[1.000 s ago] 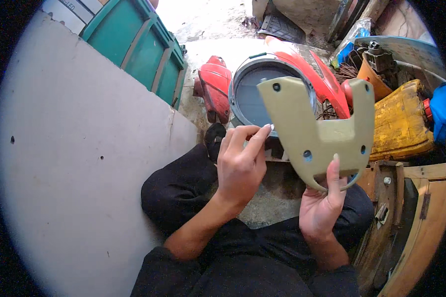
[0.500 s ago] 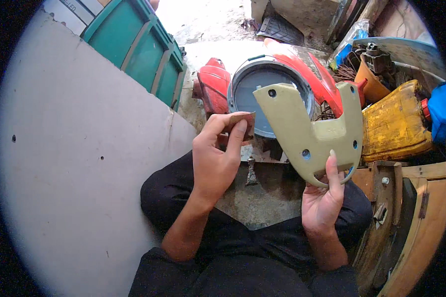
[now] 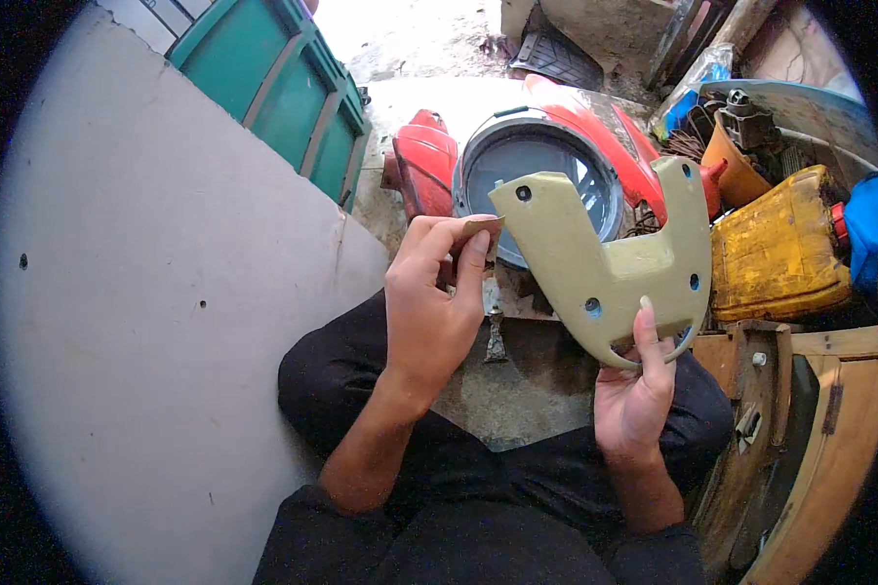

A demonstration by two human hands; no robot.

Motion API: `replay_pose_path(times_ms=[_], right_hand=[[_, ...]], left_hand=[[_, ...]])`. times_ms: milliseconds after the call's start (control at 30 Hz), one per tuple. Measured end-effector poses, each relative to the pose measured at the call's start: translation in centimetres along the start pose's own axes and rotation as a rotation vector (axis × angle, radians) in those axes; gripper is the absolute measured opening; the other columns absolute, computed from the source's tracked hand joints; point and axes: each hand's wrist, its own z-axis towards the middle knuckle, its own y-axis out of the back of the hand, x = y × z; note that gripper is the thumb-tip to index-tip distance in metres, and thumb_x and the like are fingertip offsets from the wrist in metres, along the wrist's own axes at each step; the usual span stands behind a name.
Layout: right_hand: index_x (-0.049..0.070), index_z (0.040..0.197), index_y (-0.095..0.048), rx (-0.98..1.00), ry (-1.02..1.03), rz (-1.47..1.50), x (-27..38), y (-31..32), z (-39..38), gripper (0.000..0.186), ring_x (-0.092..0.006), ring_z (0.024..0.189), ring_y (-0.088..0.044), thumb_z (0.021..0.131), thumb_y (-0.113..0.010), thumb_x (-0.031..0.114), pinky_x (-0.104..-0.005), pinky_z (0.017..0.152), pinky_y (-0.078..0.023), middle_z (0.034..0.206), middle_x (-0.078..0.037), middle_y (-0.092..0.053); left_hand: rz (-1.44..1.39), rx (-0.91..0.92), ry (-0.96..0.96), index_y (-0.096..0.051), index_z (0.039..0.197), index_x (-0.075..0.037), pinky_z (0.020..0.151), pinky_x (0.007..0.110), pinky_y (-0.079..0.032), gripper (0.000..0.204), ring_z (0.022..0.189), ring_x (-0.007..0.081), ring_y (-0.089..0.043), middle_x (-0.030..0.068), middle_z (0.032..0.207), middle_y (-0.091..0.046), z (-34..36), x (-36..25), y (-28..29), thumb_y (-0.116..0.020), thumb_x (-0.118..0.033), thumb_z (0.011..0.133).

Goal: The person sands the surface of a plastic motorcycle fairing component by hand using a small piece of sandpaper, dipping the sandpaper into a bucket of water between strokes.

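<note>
My left hand [image 3: 427, 292] pinches a small folded piece of brown sandpaper [image 3: 486, 234] between thumb and fingers. The sandpaper is close to the upper left corner of an olive-beige U-shaped plastic panel [image 3: 566, 252]; whether they touch I cannot tell. My right hand [image 3: 640, 390] grips this panel at its lower curved edge, thumb on the front face, the other fingers partly hidden behind. Several screw holes and blue patches show on the panel. Behind it stands a round bucket of greyish water [image 3: 517, 161], partly covered by the panel.
Red plastic fairings [image 3: 424, 161] lie around the bucket. To the right are a yellow jerrycan [image 3: 776, 244], an orange container [image 3: 737, 166] and wooden boards [image 3: 849, 448]. A white wall [image 3: 166, 322] and a green crate [image 3: 263, 88] border the left. A small metal piece [image 3: 496, 336] lies between my legs.
My left hand has risen slightly to the right, and the sandpaper has tilted. The panel has shifted a little left and turned slightly. Light reflections now show on the water.
</note>
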Motion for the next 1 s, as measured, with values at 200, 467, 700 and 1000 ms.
replay_pose_path(times_ms=[200, 467, 700, 1000], right_hand=[[0.006, 0.125, -0.043, 0.002, 0.003, -0.005, 0.0, -0.2, -0.1, 0.038, -0.0176, 0.103, -0.055, 0.09, -0.055, 0.017, -0.0344, 0.085, -0.048, 0.116, -0.006, -0.054], [0.006, 0.125, -0.042, -0.01, 0.043, 0.002, -0.1, -0.4, 0.0, 0.038, -0.0179, 0.105, -0.054, 0.091, -0.054, 0.015, -0.0356, 0.088, -0.047, 0.118, -0.006, -0.052], [0.006, 0.125, -0.042, -0.021, 0.025, -0.02, -0.1, 0.0, 0.4, 0.039, -0.0179, 0.105, -0.053, 0.09, -0.055, 0.017, -0.0349, 0.087, -0.047, 0.118, -0.007, -0.052], [0.006, 0.121, -0.046, -0.054, -0.019, 0.015, 0.5, 0.1, 0.6, 0.037, -0.0157, 0.098, -0.058, 0.089, -0.057, 0.02, -0.0307, 0.082, -0.049, 0.11, -0.005, -0.058]], left_hand=[[0.187, 0.009, -0.192, -0.064, 0.096, -0.001, 0.059, 0.03, -0.043, 0.015, 0.066, 0.0204, -0.054, 0.0109, 0.08, -0.054, 0.1, -0.7, -0.2, -0.058, 0.001, 0.082], [0.182, 0.077, -0.202, -0.065, 0.093, -0.002, 0.065, 0.029, -0.045, 0.014, 0.072, 0.021, -0.056, 0.0101, 0.08, -0.055, -0.2, -1.3, -0.3, -0.06, 0.002, 0.081], [0.148, 0.162, -0.23, -0.065, 0.093, -0.002, 0.065, 0.028, -0.046, 0.014, 0.074, 0.0198, -0.057, 0.0099, 0.082, -0.056, -0.2, -1.1, 0.0, -0.059, 0.003, 0.081], [-0.013, -0.134, -0.028, -0.066, 0.1, -0.003, 0.06, 0.023, -0.044, 0.018, 0.072, 0.012, -0.056, 0.0077, 0.086, -0.061, 0.5, 0.1, 0.4, -0.059, -0.001, 0.084]])
